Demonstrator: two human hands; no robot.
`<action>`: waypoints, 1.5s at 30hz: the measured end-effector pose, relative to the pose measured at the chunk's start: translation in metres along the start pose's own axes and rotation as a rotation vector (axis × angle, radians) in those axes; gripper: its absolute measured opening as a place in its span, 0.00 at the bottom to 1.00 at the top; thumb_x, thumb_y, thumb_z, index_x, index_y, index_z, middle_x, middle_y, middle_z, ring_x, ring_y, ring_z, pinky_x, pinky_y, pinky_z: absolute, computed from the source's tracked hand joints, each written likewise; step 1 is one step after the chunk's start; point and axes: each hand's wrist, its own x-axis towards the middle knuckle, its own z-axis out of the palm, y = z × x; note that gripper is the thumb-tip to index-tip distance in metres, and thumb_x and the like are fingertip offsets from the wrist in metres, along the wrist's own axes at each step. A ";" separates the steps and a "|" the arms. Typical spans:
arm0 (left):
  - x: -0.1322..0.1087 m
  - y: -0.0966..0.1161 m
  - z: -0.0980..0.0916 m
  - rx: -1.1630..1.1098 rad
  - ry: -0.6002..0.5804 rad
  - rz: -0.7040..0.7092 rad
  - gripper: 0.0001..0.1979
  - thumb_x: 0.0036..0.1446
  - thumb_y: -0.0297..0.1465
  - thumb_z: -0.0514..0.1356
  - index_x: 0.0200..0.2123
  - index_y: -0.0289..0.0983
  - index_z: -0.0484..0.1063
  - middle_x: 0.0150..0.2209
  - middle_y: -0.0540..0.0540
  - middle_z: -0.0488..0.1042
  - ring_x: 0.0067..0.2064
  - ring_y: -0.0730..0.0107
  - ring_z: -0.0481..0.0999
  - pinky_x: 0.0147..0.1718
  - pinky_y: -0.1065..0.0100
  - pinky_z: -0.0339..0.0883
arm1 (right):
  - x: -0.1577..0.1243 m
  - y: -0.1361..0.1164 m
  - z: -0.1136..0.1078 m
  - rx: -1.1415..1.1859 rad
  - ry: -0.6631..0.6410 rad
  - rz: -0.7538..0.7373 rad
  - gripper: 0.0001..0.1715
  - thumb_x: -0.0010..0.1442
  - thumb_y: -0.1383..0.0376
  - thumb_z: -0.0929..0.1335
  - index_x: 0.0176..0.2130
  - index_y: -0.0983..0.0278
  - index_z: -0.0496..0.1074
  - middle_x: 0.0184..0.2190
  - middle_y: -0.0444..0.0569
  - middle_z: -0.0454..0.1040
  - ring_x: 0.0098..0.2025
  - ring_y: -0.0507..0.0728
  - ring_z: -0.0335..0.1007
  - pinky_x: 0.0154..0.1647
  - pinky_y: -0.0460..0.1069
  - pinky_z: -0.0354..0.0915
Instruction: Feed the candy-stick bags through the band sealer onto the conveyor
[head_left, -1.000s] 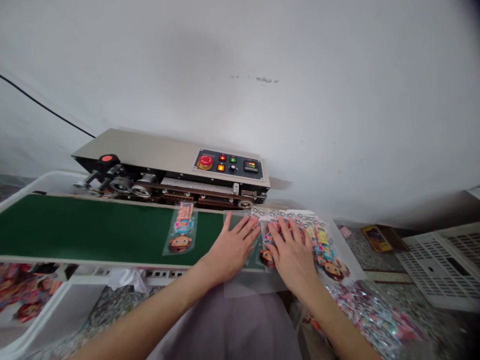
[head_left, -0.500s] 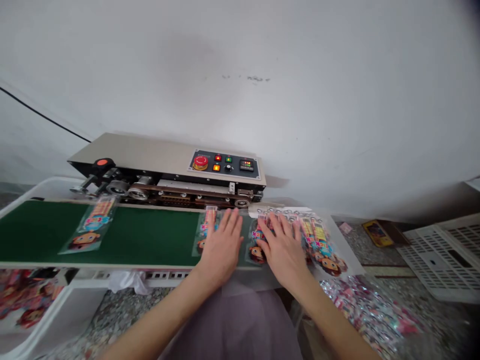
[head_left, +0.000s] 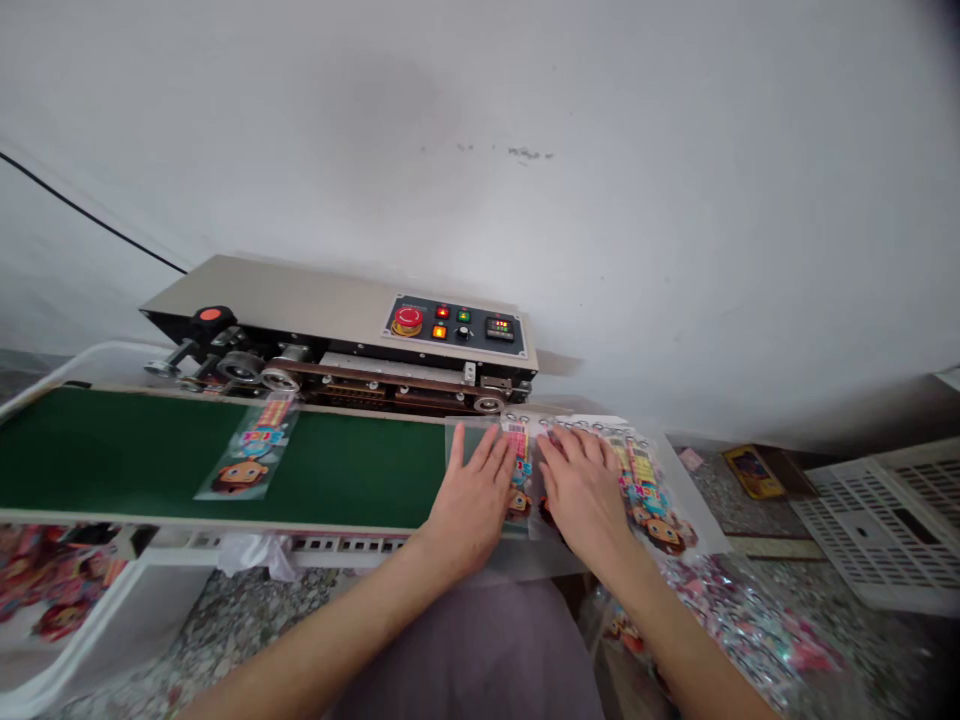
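My left hand (head_left: pixel 472 500) lies flat, fingers stretched out, over the left side of a clear packet (head_left: pixel 519 500). The packet shows a cartoon-head print and lies at the right end of the green belt; part of it is hidden by the hand. My right hand (head_left: pixel 589 500) rests with fingers spread on neighbouring packets, covering most of them. Right of it, a row of similar packets (head_left: pixel 654 510) lies overlapping on a pale sheet. Farther left, a single packet (head_left: pixel 244 470) sits on the green conveyor belt (head_left: pixel 360 470), its top at the machine's rollers.
Behind the belt stands a band sealing machine (head_left: pixel 300 310) with a red stop button (head_left: pixel 408 320) and lit display. A white bin (head_left: pixel 112 620) with packets is at lower left. Shiny packets in a plastic bag (head_left: pixel 750 620) and a white crate (head_left: pixel 877 540) are at right.
The packet near my left hand has travelled left along the belt, and the one ahead is gone from view. My left hand has shifted right onto another packet; my right hand has moved slightly right.
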 end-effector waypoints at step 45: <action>-0.006 -0.007 -0.013 -0.066 -0.033 -0.054 0.24 0.72 0.32 0.45 0.66 0.34 0.62 0.69 0.40 0.59 0.71 0.55 0.56 0.69 0.37 0.31 | 0.007 -0.019 0.015 0.018 -0.016 0.065 0.24 0.71 0.61 0.60 0.61 0.62 0.70 0.66 0.56 0.66 0.67 0.71 0.56 0.65 0.69 0.48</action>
